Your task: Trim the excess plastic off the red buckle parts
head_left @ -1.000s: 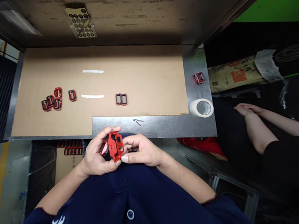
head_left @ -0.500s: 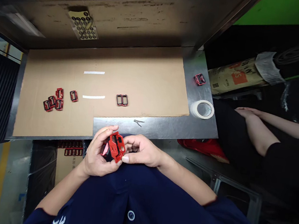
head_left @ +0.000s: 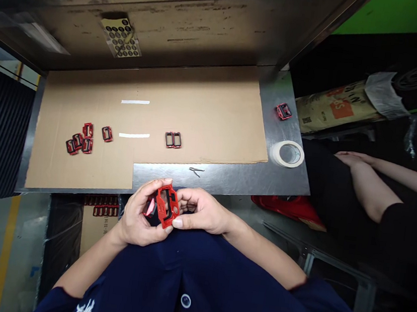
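Here's the red frame [head_left: 161,207], tilted between two hands just short of the bench [head_left: 228,178]. The left hand [head_left: 136,215] curls half-closed, fingertips and thumb gripping its ends; the right hand [head_left: 203,213] pinches its side, fingers bent in. Something pink [head_left: 150,206] sits inside that left curl too, and there's the danger: open the fingers for one and the other could slip. Uneven pressure might twist the frame loose, and a drop here could miss the cardboard [head_left: 206,110] altogether!
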Available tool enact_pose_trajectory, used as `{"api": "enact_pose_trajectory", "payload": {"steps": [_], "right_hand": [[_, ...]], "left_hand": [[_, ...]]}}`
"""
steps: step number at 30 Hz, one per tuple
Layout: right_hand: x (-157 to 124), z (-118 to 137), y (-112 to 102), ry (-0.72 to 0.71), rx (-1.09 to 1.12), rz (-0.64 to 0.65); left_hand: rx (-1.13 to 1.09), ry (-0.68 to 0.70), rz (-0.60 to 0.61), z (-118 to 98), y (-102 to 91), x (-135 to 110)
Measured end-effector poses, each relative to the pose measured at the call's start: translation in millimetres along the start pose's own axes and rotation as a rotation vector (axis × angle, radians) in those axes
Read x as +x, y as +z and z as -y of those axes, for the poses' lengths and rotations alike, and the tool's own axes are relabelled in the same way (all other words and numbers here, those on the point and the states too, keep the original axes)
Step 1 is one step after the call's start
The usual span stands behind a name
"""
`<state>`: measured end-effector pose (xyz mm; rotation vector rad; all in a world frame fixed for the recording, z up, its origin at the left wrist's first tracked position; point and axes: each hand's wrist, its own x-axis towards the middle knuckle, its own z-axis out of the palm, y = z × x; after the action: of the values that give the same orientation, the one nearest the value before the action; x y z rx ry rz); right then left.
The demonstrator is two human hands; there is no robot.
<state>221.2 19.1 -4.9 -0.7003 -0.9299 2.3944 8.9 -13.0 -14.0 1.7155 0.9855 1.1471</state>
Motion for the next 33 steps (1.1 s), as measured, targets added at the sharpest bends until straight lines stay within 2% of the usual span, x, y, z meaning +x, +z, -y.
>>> {"api": "enact_pose_trajectory", "payload": {"steps": [10,24,28,33], "right_hand": [[-3,6,5,-0.040,-0.054,-0.045],[-1,8,9,-0.094,-0.062,-0.114],[0,8,8,-0.120,-0.025,-0.122],[3,6,5,-0.084,-0.013,-0.153]], "left_hand": [[-0.169,-0.092,0.022,-2,2.1,3],[-0.155,-0.183,0.038,5,-0.7,1],[-0.128,-0.156,0.018,9,0.1,1],[-0.084,-0.030,-0.033,11,0.6,7]]}}
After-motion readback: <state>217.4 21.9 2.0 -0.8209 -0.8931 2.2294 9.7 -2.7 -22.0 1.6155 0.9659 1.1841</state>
